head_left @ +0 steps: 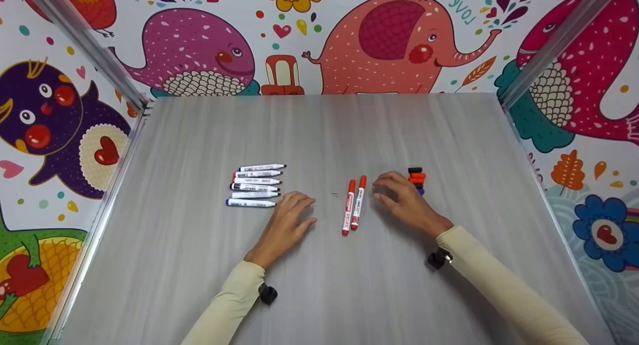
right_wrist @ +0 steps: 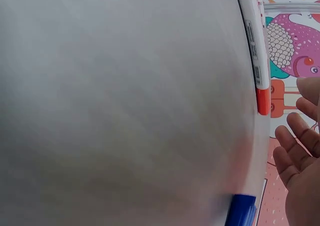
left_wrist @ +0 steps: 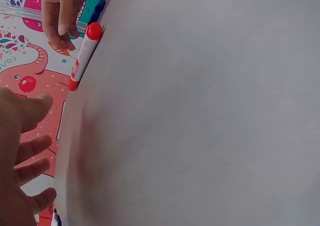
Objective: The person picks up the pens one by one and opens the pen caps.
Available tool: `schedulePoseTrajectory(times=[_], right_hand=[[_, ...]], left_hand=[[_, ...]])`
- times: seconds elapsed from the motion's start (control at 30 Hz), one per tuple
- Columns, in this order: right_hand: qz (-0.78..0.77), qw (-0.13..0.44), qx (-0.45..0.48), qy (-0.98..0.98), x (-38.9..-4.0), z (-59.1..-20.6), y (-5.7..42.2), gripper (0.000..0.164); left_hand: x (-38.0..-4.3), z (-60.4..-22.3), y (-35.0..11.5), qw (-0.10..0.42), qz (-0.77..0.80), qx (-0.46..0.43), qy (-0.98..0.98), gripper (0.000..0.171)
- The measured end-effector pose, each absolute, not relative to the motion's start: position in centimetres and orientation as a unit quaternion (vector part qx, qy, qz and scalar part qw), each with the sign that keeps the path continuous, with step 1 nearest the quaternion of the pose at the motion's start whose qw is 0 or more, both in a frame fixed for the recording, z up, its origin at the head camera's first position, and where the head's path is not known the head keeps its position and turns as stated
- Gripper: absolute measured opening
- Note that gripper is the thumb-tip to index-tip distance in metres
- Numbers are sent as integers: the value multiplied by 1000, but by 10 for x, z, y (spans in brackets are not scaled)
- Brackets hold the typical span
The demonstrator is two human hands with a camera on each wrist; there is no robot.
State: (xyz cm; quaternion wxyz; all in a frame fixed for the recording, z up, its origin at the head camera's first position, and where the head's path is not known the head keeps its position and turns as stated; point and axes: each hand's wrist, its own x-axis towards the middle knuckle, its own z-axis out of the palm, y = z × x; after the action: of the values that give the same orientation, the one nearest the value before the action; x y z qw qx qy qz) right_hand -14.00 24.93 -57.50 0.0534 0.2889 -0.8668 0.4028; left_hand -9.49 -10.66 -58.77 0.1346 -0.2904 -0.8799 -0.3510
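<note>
My left hand (head_left: 284,227) hovers low over the table with fingers loosely bent and nothing in them. Its fingertips are near the right end of a row of several white markers (head_left: 255,187), which lie with their dark tips bare. Two capped red-and-white markers (head_left: 348,207) lie side by side between the hands. To the right of them is my right hand (head_left: 412,207), its fingers relaxed and holding nothing. Partly hidden behind that hand is a small row of loose marker caps (head_left: 417,176); a blue cap (right_wrist: 241,211) shows in the right wrist view.
The grey wood-grain table (head_left: 319,285) is bounded by metal frame rails (head_left: 95,255) and walls printed with cartoon animals (head_left: 389,40). A small dark mark (head_left: 334,194) is on the tabletop left of the red markers. Black wrist cameras (head_left: 268,294) sit at both cuffs.
</note>
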Motion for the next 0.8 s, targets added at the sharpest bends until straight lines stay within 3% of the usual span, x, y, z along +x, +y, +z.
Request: schedulePoseTrajectory(times=[0.43, 0.8], right_hand=[[404, -5, 258, -878, -144, -579, 228, 38], [379, 30, 274, -884, -153, -589, 215, 46]], left_hand=[[-91, -585, -84, 101, -374, -292, -874, 47], [-84, -590, -67, 80, -362, -302, -878, 52]])
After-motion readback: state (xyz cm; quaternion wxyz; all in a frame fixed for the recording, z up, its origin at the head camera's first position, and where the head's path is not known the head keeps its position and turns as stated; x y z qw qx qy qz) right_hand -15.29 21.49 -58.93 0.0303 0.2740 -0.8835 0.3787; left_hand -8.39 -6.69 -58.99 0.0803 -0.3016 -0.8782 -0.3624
